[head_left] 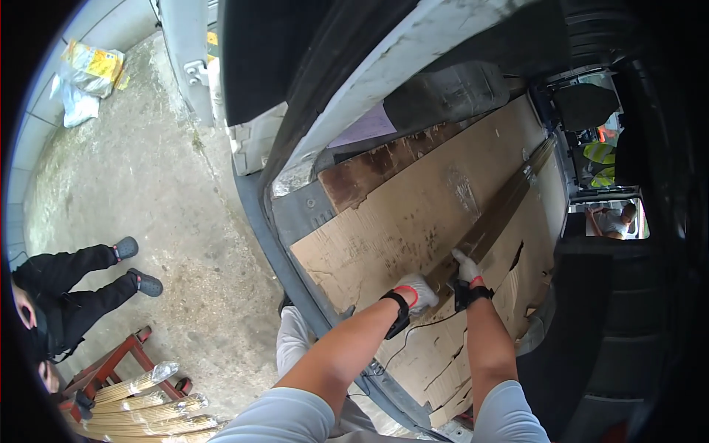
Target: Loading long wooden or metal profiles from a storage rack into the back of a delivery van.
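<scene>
Together our gloved left hand point(419, 292) and right hand point(465, 266) gripped the near end of a long dark bundle of strips point(499, 210), which lay lengthwise on the cardboard sheets point(391, 221) covering the van floor, its far end toward the front seats point(587, 105).

The crouching person point(52, 310) at eight o'clock was cut by the rim; the long bundle's point(502, 210) near end lay hidden under the gloved hands.

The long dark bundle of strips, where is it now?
Head view, right of centre: the long dark bundle of strips lies diagonally on the cardboard sheet, both hands at its near end.
</scene>
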Tool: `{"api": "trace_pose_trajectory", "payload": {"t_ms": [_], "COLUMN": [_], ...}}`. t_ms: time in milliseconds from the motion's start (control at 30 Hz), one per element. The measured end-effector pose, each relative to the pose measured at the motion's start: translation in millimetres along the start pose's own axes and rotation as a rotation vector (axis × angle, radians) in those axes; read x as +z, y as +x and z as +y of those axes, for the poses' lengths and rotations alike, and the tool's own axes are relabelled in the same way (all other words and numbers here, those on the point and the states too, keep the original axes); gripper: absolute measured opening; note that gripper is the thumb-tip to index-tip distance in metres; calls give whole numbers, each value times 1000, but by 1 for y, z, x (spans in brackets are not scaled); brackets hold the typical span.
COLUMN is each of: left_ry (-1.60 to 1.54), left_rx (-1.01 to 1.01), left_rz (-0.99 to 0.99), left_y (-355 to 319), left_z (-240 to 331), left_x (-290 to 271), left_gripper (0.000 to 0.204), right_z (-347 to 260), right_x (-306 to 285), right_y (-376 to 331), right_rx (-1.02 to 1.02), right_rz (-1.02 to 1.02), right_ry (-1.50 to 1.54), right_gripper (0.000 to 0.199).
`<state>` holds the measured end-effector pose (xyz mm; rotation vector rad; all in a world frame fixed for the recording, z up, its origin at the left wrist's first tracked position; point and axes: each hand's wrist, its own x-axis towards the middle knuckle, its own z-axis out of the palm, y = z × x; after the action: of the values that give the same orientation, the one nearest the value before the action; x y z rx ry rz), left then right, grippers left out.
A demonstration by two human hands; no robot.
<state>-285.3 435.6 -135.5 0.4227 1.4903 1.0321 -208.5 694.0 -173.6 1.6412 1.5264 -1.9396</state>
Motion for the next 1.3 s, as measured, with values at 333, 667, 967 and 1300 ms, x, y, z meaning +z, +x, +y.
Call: {"api": "trace_pose_trajectory", "payload": {"t_ms": [333,667,967,1300], "left_ry": [-12,638,-516,-240], "left_rx": [-245,-127,-199,-89], "left_rz": [-395,409,-259,-91], "left_y": [-263,-142,-87,-84], "left_z": [-80,-43,-64,-90], "left_x": [-92,-69,-52,-40], "left_gripper": [33,54,39,22], "right_z": [64,89,89,62], "right_x": [126,126,106,117], "right_y": [-58,-50,-57,-54], "right_rx": [41,100,100,159], "right_rz": [96,-30,-60,-140], "right_ry": [-148,183,60,573], "right_gripper": [52,48,51,58]}}
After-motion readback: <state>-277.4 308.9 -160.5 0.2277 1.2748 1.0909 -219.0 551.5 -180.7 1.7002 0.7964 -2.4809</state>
